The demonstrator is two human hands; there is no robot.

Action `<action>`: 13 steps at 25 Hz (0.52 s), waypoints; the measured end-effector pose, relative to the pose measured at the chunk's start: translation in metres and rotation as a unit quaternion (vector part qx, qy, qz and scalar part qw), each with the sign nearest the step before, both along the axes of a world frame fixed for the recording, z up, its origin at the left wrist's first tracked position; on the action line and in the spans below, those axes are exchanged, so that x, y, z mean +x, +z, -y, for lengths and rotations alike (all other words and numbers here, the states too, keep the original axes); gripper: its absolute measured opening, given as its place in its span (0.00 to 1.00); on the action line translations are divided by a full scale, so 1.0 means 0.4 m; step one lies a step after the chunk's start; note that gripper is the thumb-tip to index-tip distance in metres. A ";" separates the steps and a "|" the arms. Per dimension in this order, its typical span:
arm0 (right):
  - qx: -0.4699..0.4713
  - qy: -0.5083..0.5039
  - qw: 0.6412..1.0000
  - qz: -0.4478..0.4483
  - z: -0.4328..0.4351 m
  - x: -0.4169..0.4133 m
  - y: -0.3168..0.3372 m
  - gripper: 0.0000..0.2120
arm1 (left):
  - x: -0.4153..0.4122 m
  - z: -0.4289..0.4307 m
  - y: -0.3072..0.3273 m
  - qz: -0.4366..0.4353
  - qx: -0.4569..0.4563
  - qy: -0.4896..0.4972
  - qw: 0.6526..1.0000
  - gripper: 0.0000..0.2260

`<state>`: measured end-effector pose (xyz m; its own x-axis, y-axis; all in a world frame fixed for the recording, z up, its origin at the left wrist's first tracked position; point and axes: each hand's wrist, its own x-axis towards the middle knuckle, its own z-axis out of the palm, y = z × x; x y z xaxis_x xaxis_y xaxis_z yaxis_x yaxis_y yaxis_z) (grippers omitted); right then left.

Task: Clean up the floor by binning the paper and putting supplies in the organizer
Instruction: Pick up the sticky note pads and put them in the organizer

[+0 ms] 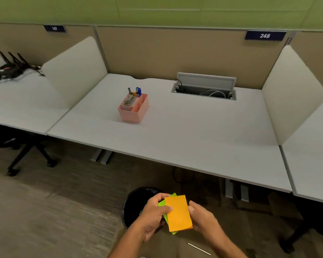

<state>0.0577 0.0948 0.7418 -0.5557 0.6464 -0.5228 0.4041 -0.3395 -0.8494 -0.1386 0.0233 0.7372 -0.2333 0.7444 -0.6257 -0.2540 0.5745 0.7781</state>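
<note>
Our left hand point(154, 216) lays its thumb flat across the top of an orange sticky-note pad point(178, 214), and its fingers curl round the pad's far left corner. They also hold a green sticky-note pad point(161, 202), which lies skewed underneath. Our right hand point(203, 218) curls its fingers narrowly against the orange pad's right edge and grips it from that side. Both pads sit at six o'clock, low in the view, directly above a round black bin point(134, 203) on the floor. At five o'clock a thin pale stick point(199, 248) lies on the carpet; we cannot tell what it is. Well apart, at about eleven o'clock from the hands, a pink desk organizer point(134, 110) holding pens stands on the white desk point(194, 138). At one o'clock the desk's cable hatch point(205, 84) stands open.
</note>
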 end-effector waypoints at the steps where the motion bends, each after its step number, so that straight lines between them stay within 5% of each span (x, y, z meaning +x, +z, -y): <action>1: 0.039 0.029 0.998 0.026 0.000 -0.050 0.012 0.18 | -0.040 -0.009 0.010 -0.010 0.004 -0.010 1.000 0.14; 2: 0.074 0.059 0.995 0.030 0.000 -0.104 0.031 0.12 | -0.084 -0.018 0.022 -0.018 0.007 -0.021 1.000 0.15; 5: 0.166 0.101 0.979 0.067 -0.022 -0.247 0.054 0.21 | -0.216 -0.048 0.072 -0.049 0.008 -0.056 0.997 0.16; 13: 0.243 0.078 0.962 0.101 -0.081 -0.502 0.118 0.16 | -0.473 -0.073 0.164 -0.106 0.028 -0.096 0.989 0.19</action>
<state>-0.1433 0.1271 0.7891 -0.5839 0.7590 -0.2882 0.5921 0.1552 -0.7908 -0.3276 0.0524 0.8027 -0.2049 0.8203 -0.5339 0.0283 0.5502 0.8345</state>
